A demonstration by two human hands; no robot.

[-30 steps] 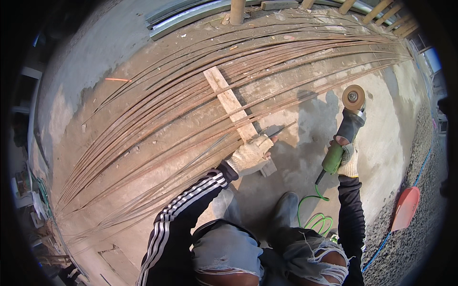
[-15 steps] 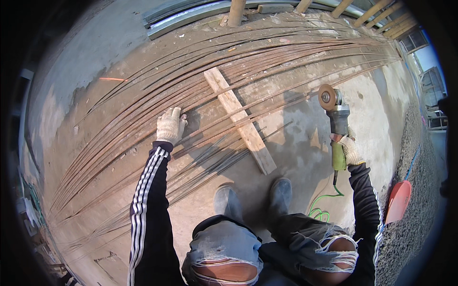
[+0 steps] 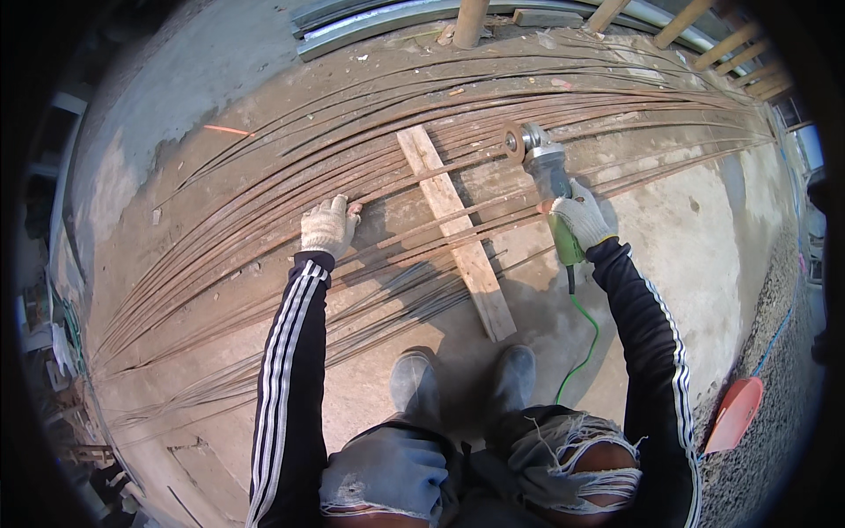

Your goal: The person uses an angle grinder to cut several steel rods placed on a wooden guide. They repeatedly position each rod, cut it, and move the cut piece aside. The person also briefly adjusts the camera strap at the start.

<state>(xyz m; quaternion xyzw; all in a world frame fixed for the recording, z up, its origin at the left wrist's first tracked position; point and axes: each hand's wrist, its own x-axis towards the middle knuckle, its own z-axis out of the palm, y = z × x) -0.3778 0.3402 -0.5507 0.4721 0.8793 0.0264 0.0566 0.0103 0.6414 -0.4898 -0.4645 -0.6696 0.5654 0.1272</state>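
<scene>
In a white knit glove, my right hand (image 3: 583, 216) is wrapped round the green body of an angle grinder (image 3: 551, 176). Its brown disc (image 3: 513, 141) is up at the front, over the rods just right of the plank. My left hand (image 3: 327, 227), also gloved, is closed on one rusty steel rod (image 3: 414, 180) of a long bundle. That rod runs right from my fingers and crosses a wooden plank (image 3: 458, 233). Whether the disc touches a rod I cannot tell.
Thinner grey rods (image 3: 414, 295) lie nearer my boots (image 3: 415, 383). A green cord (image 3: 591, 339) trails from the grinder down between my legs and right arm. Metal channels (image 3: 370, 31) and wooden poles (image 3: 471, 25) stand beyond the rods. A red shovel blade (image 3: 735, 414) rests on gravel at right.
My right hand has brought the grinder left and forward, from beside the rods to over them near the plank. My left hand stays at the same rod. The view has shifted slightly.
</scene>
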